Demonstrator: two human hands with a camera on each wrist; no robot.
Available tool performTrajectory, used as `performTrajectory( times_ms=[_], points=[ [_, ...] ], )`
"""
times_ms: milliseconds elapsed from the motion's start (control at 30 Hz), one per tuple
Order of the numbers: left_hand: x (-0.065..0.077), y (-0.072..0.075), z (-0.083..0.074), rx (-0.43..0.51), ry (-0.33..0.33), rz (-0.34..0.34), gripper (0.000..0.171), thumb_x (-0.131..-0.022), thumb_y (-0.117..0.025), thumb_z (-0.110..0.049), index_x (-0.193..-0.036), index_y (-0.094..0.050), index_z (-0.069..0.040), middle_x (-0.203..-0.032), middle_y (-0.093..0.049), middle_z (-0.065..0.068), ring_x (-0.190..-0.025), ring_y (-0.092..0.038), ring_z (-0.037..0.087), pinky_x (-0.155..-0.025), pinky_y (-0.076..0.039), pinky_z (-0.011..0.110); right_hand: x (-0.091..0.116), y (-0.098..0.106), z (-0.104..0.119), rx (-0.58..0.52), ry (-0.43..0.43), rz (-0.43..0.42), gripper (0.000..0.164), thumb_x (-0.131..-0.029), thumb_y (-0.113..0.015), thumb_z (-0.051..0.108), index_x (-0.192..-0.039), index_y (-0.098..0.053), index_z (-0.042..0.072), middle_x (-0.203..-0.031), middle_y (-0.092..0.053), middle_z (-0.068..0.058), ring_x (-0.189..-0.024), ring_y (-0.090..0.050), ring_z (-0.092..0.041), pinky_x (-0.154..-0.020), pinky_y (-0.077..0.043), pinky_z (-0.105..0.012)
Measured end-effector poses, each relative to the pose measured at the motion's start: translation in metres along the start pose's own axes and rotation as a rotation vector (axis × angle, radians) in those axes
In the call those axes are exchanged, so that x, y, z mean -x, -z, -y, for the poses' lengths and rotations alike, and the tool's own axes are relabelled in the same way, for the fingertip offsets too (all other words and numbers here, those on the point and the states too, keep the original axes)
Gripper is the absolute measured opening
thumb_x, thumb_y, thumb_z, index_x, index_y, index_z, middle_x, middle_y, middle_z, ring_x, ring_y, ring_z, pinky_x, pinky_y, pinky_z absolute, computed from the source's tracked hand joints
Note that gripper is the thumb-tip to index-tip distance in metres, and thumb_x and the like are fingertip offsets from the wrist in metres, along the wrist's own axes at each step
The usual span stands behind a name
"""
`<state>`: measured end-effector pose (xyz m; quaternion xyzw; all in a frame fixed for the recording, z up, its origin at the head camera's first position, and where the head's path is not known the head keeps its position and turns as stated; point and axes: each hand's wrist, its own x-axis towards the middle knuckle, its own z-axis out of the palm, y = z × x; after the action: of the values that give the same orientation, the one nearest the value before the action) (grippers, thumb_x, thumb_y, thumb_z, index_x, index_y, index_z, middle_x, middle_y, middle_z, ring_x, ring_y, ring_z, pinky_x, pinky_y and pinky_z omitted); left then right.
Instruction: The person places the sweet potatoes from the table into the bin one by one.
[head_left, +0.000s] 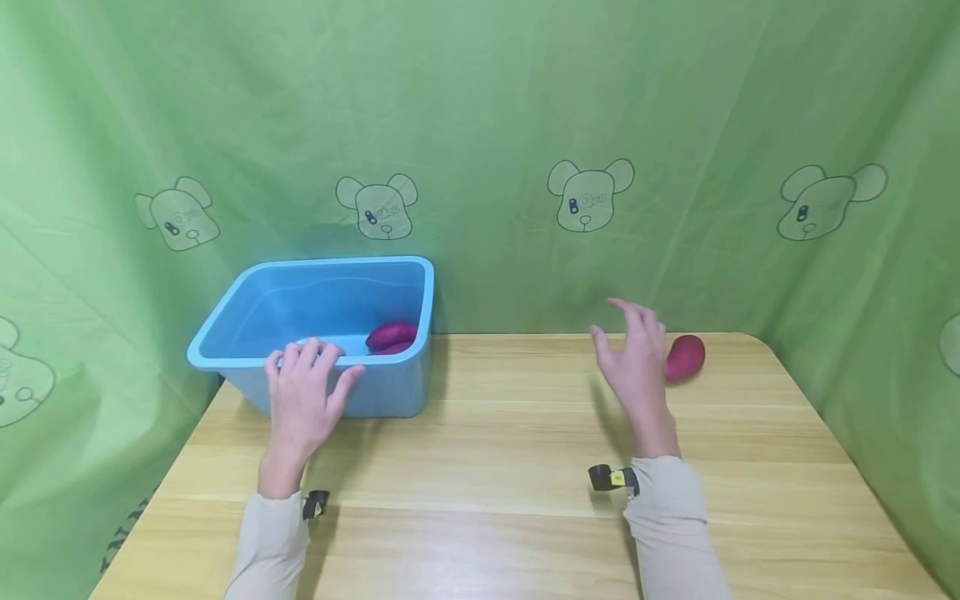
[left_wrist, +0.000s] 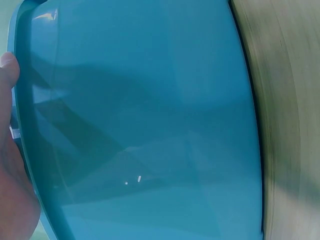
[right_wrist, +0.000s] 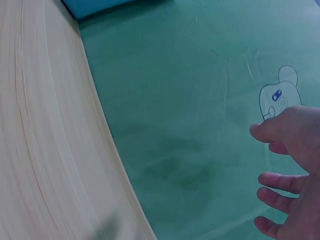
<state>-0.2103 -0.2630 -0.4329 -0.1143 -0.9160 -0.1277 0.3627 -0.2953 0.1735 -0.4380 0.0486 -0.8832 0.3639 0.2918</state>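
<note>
A blue plastic bin [head_left: 390, 387] stands at the left back of the table, with two dark-pink sweet potatoes [head_left: 390, 335] inside, near its right wall. My left hand [head_left: 303, 400] holds the bin's front rim, fingers bent over the edge and thumb out to the right. In the left wrist view, the thumb [left_wrist: 9, 70] shows along the rim beside the bin's smooth outer wall [left_wrist: 150, 100]. My right hand [head_left: 637, 358] is raised over the table's back right, fingers spread, holding nothing. Just right of it lies another sweet potato [head_left: 686, 358], partly hidden by the hand.
A green curtain [head_left: 495, 125] printed with bear heads hangs close behind the wooden table [head_left: 480, 475] and along both sides. The table's back edge runs just beyond the bin and the loose sweet potato. Each wrist wears a small black camera [head_left: 603, 477].
</note>
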Motion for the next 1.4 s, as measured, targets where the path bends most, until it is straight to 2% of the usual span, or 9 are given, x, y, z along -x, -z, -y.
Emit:
performTrajectory(
  times_ms=[233,733,1033,1400],
  points=[
    [0.000,0.000,0.000,-0.002,-0.001,-0.003,0.038,-0.090,-0.054,-0.053,-0.095,-0.059,-0.015,-0.099,-0.055,0.006,-0.098,-0.044,0.030,-0.092,-0.023,0.055,0.000,0.001,-0.008,0.027,-0.050,0.007,0.052,-0.086,-0.069,0.025,-0.134,-0.050,0.015,-0.136,-0.043,-0.017,-0.120,-0.040,-0.038,-0.093,-0.029,-0.060],
    [-0.001,0.000,0.000,-0.002,-0.003,0.002,0.038,-0.090,-0.055,-0.052,-0.096,-0.059,-0.016,-0.099,-0.054,0.005,-0.097,-0.044,0.030,-0.092,-0.023,0.055,0.000,0.009,-0.030,0.080,-0.221,0.111,0.061,-0.089,-0.065,0.030,-0.143,-0.040,0.018,-0.145,-0.033,-0.020,-0.129,-0.028,-0.044,-0.094,-0.022,-0.067],
    [-0.001,0.001,0.000,0.000,0.000,0.000,0.037,-0.090,-0.054,-0.052,-0.095,-0.059,-0.015,-0.099,-0.054,0.005,-0.098,-0.044,0.031,-0.093,-0.022,0.055,0.000,0.019,-0.046,0.075,-0.295,0.084,0.062,-0.089,-0.065,0.027,-0.144,-0.037,0.015,-0.145,-0.031,-0.023,-0.130,-0.025,-0.045,-0.097,-0.021,-0.066],
    [-0.001,0.000,0.000,0.002,-0.001,-0.002,0.037,-0.090,-0.055,-0.051,-0.095,-0.058,-0.015,-0.098,-0.055,0.005,-0.097,-0.044,0.030,-0.092,-0.023,0.055,0.004,0.023,-0.065,0.069,-0.398,0.058,0.070,-0.087,-0.066,0.024,-0.148,-0.029,0.022,-0.149,-0.023,-0.017,-0.134,-0.020,-0.040,-0.097,-0.020,-0.064]
  ],
)
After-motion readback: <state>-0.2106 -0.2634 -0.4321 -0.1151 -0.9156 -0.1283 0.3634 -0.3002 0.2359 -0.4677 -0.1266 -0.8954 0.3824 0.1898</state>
